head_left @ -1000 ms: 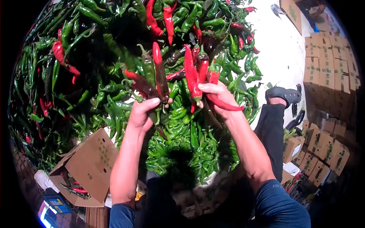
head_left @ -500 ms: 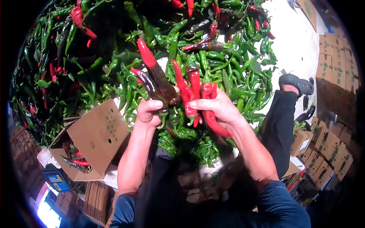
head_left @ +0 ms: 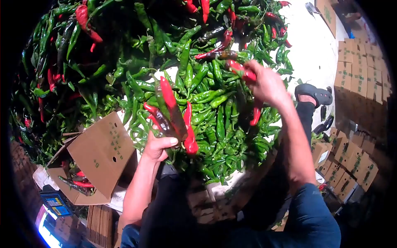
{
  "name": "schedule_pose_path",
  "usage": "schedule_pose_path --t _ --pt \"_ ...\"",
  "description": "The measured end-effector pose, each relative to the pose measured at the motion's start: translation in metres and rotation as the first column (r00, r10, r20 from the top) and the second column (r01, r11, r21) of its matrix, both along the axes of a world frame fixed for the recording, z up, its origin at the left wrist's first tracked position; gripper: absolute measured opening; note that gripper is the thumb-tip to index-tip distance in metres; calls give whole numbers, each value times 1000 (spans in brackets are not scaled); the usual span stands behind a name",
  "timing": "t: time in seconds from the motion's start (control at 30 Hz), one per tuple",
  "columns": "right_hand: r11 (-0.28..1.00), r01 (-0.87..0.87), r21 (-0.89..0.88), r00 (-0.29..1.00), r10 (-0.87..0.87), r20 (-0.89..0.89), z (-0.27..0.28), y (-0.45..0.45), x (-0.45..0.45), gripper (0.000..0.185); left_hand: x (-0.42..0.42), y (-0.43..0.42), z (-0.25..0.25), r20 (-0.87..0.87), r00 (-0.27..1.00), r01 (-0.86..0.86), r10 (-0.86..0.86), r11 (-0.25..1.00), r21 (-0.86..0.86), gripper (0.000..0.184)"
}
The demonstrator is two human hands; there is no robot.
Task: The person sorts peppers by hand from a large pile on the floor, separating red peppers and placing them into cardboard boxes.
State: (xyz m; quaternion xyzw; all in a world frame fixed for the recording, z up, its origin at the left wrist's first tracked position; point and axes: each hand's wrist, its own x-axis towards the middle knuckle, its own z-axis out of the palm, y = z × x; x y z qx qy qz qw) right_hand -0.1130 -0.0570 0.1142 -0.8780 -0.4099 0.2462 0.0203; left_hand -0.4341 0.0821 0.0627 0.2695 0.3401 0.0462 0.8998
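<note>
My left hand (head_left: 156, 148) is wrapped round a bunch of long chili peppers. Among them are a dark brown one with a red tip (head_left: 178, 120) and a bright red one (head_left: 190, 140) that hangs at the side. Up and to the right, my right hand (head_left: 268, 86) grips red chili peppers (head_left: 239, 69), and one of them (head_left: 256, 112) sticks out below the palm. Just beyond my right fingers lies a red-and-dark pepper (head_left: 223, 54). Beneath both hands spreads a heap of green chili peppers (head_left: 206, 97).
At the left stands an open cardboard box (head_left: 99, 155) with some red and dark peppers inside, beside a scale display (head_left: 56, 203). Flattened cartons (head_left: 99, 225) lean below it. A shod foot (head_left: 314, 95) rests on the white sheet (head_left: 304, 49); stacked boxes (head_left: 359, 70) line the right.
My hands were together; my right hand has moved up and right with red peppers. My left hand has dropped slightly left, and a bright red pepper now shows with its bunch.
</note>
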Motion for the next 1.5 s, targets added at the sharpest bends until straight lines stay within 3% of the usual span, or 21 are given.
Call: schedule_pose_path --t 0.13,0.2,0.23,0.27,0.33,0.4,0.5,0.53,0.63,0.83,0.97,1.0,1.07,1.13,1.2,1.27,1.33,1.37,1.4,1.47,1.5 --pt "958 -279 71 960 280 -4 -33 69 44 37 -9 -6 -14 91 986 -127 140 983 -135 60" --pt "927 -374 -36 927 372 -48 -79 94 50 36 -7 -4 -11 87 987 -126 137 985 -117 59" --pt "923 -373 -95 925 363 -107 -85 103 49 35 -6 -2 -12 97 986 -128 139 986 -110 59" --pt "930 -368 -15 926 365 -93 -91 110 53 37 -8 0 -13 102 985 -132 143 986 -105 59" --pt "897 -384 -220 923 378 -70 -87 122 47 40 -8 2 -17 93 977 -175 191 972 -157 58" --pt "862 -451 -230 885 466 12 -91 114 35 44 -6 5 -13 68 978 -189 199 973 -130 54" --pt "862 -425 -275 902 429 -51 -77 106 29 42 -10 8 -17 123 962 -223 244 961 -165 52" --pt "875 -453 -172 885 464 32 -85 101 28 43 -12 8 -16 119 960 -230 253 957 -179 53" --pt "876 -427 -226 889 452 76 -84 101 23 42 -10 7 -9 126 957 -228 260 947 -225 56" --pt "907 -418 -51 896 421 141 -78 77 26 67 -21 4 -14 130 964 -207 232 962 -177 55" --pt "928 -373 -18 919 372 135 -61 72 28 64 -21 6 -11 65 966 -239 251 959 -152 52" --pt "942 -326 -74 940 332 80 -49 82 29 66 -22 6 -11 65 967 -236 248 960 -153 51" --pt "915 -395 -76 915 399 48 -42 102 39 72 -22 7 -9 68 971 -216 228 964 -153 50" --pt "875 -436 -210 898 437 -45 -41 133 47 87 -16 7 -5 89 967 -224 239 963 -147 48" --pt "839 -402 -366 915 385 -121 -47 159 52 96 -12 7 -1 105 964 -229 243 965 -131 49" --pt "847 -307 -434 936 187 -298 -54 171 59 103 -10 6 4 116 963 -232 245 966 -118 51" --pt "888 -380 -257 907 304 -290 -97 158 79 100 -15 9 2 146 964 -212 223 973 -86 52" --pt "896 -408 -177 908 377 -184 -117 149 83 94 -16 11 1 140 967 -210 214 977 -42 51" --pt "870 -422 -256 906 412 -92 -97 145 65 78 -17 12 0 141 964 -221 225 974 -45 50" --pt "885 -400 -237 903 425 65 -85 121 41 45 -18 13 -4 153 959 -234 239 971 -49 49" --pt "894 -412 -177 896 433 99 -80 108 28 44 -19 13 -5 142 959 -244 247 969 -35 50"
